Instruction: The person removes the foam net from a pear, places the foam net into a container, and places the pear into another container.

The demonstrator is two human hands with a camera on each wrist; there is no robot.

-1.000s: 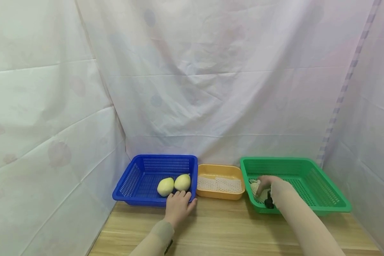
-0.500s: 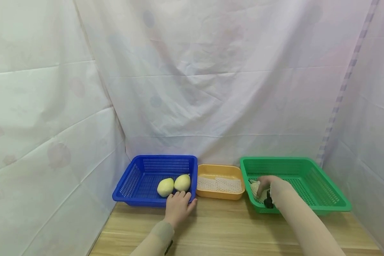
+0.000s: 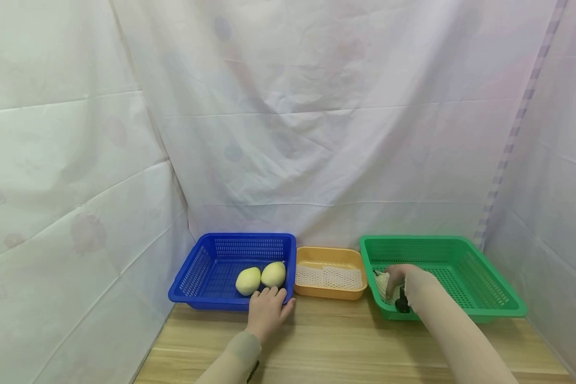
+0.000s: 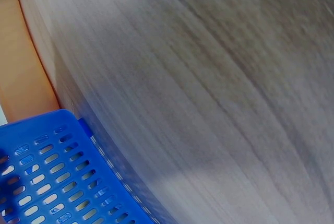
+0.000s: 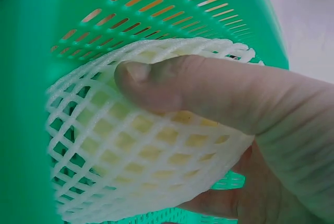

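Note:
My right hand point(image 3: 399, 277) is inside the green basket point(image 3: 453, 314), at its left end. It grips a pale yellow-green fruit in a white foam net point(image 5: 156, 156), probably a pear, with the thumb across the top and fingers curled underneath. Over the front rim of the blue basket point(image 3: 206, 305) lies my left hand point(image 3: 267, 309), its fingers relaxed and close to two pale yellow pears point(image 3: 248, 281). Whether those fingertips touch a pear cannot be told. The left wrist view catches only the basket's slotted wall point(image 4: 57, 177) and the table, no hand.
Between the two baskets stands a shallow orange tray point(image 3: 331, 293) holding white foam nets point(image 3: 343, 278). All three containers rest on a wooden table point(image 3: 336, 341). A white cloth point(image 3: 288, 160) hangs behind and on both sides.

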